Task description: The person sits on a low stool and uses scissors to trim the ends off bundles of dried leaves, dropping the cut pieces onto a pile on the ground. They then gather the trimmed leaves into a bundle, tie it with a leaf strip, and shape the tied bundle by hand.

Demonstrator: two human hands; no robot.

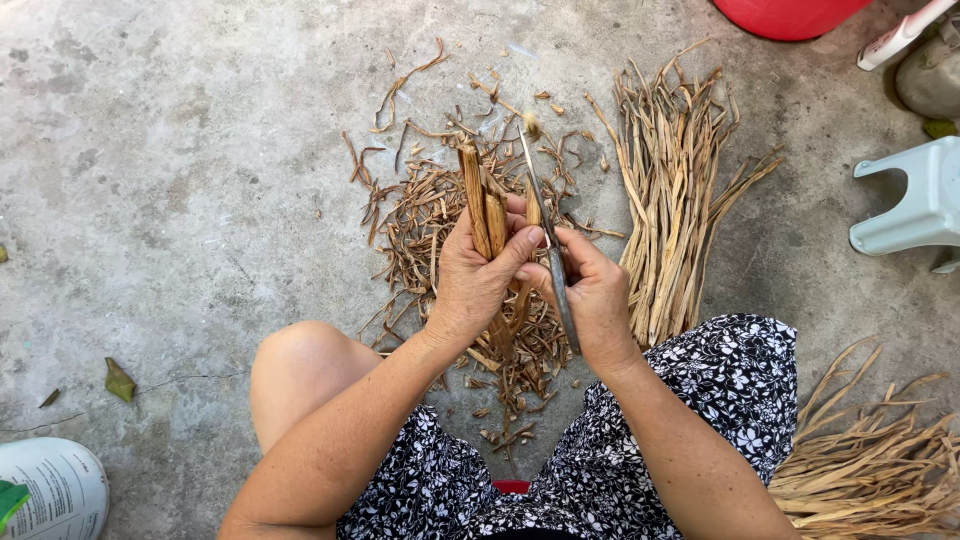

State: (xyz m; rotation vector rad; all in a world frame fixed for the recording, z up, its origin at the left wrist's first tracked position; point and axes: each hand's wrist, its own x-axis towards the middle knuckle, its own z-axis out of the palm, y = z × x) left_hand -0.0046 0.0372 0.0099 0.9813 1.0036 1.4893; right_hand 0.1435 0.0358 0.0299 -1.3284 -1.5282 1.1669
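My left hand [473, 280] grips a dried brown plant stalk [478, 198] that points up and away from me. My right hand [597, 290] holds a thin-bladed knife [541, 215], its blade lying against the stalk just beside my left thumb. Both hands meet over a loose heap of curled dry peelings [440, 240] on the concrete floor. To the right of my hands lies a tidy pile of long pale dried stalks [670, 190].
A second bundle of dried stalks [880, 460] lies at the lower right beside my patterned skirt. A pale plastic stool [915, 200] stands at the right edge, a red tub [790, 15] at the top, a white container [50, 490] at the lower left.
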